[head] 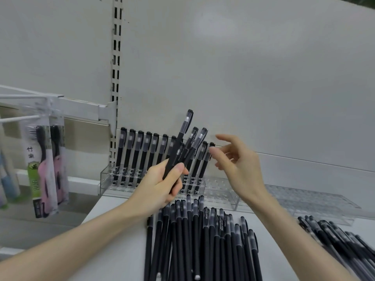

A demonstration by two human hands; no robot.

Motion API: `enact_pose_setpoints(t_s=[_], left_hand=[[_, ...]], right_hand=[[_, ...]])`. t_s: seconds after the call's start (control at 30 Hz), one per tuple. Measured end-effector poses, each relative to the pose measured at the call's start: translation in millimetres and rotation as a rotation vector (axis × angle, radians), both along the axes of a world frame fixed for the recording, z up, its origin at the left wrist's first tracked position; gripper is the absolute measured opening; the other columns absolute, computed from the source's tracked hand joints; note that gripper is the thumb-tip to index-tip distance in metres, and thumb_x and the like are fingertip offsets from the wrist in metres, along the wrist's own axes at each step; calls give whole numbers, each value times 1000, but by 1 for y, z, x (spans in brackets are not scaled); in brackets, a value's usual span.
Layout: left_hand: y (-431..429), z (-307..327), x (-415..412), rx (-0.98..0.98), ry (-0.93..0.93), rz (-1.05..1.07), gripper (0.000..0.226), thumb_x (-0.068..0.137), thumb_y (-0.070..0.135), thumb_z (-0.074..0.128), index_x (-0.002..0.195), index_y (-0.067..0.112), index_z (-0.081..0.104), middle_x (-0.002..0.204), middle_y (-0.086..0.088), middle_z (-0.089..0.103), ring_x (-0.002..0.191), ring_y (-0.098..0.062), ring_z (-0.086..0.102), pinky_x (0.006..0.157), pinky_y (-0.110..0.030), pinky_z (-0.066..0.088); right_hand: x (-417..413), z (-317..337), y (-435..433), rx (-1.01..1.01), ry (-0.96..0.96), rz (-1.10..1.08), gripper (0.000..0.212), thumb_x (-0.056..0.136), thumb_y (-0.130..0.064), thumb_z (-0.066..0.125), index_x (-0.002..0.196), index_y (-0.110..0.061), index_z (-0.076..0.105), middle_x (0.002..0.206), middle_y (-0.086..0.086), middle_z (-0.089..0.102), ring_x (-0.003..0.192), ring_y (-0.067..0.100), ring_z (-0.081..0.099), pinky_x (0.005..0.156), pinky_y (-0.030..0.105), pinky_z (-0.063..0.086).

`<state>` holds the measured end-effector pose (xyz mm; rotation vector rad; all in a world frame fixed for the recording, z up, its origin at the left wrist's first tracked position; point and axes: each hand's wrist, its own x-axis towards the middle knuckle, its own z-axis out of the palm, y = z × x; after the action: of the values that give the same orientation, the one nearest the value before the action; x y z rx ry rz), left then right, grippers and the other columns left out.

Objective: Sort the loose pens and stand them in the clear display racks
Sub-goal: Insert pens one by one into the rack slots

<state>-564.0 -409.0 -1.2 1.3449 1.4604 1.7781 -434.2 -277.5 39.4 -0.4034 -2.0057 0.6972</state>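
Task judged partly done. About ten standing pens [140, 151] were counted in the clear rack [105, 178] at the table's back edge. Three held pens [181, 147] were gripped in the left hand [162, 183]. The right hand [237, 165] was spread, empty. Two loose piles [198, 240] and an unfilled second rack [314, 197] were left.

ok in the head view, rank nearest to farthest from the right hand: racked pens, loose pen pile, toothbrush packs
1. racked pens, just left of the right hand
2. loose pen pile, below it
3. toothbrush packs, hanging far left
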Motion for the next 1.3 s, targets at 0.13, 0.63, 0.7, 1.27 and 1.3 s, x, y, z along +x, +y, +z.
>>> enact_pose_setpoints(t_s=[0.13, 0.63, 0.7, 1.27, 1.3], left_hand=[[-2, -1, 3, -26, 41, -81, 27, 96, 29, 44, 97, 6, 57, 54, -3, 48, 37, -10, 28, 36, -17, 22], [1, -3, 1, -11, 47, 22, 27, 98, 26, 42, 96, 2, 54, 63, -10, 53, 36, -9, 32, 35, -14, 26], [2, -4, 1, -21, 38, 41, 27, 99, 26, 42, 95, 3, 54, 58, -6, 46, 36, -7, 31, 35, -14, 25], [1, -2, 3, -27, 69, 18, 26, 99, 26, 40, 93, 6, 55, 51, 1, 37, 38, -7, 27, 36, -14, 25], [1, -3, 3, -27, 74, 19, 26, 99, 27, 40, 92, 6, 55, 52, 0, 37, 38, -7, 28, 36, -14, 25]], right_hand=[[-1, 5, -23, -275, 124, 242, 39, 78, -29, 70, 113, -17, 58, 87, 3, 73, 83, 16, 70, 76, 29, 56], [13, 23, -13, -323, 385, 194, 32, 83, 1, 67, 108, -19, 59, 75, 6, 69, 67, 17, 70, 65, 23, 56], [15, 24, -5, -256, 393, 122, 32, 84, 0, 66, 106, -23, 59, 78, 8, 66, 67, 17, 69, 65, 23, 56], [-2, -2, 20, -14, 204, -33, 40, 85, -6, 68, 104, -40, 56, 85, -6, 63, 76, 23, 66, 75, 46, 56], [-3, -4, 20, -13, 193, -40, 41, 85, -6, 68, 104, -40, 55, 84, -7, 62, 77, 24, 66, 75, 47, 56]])
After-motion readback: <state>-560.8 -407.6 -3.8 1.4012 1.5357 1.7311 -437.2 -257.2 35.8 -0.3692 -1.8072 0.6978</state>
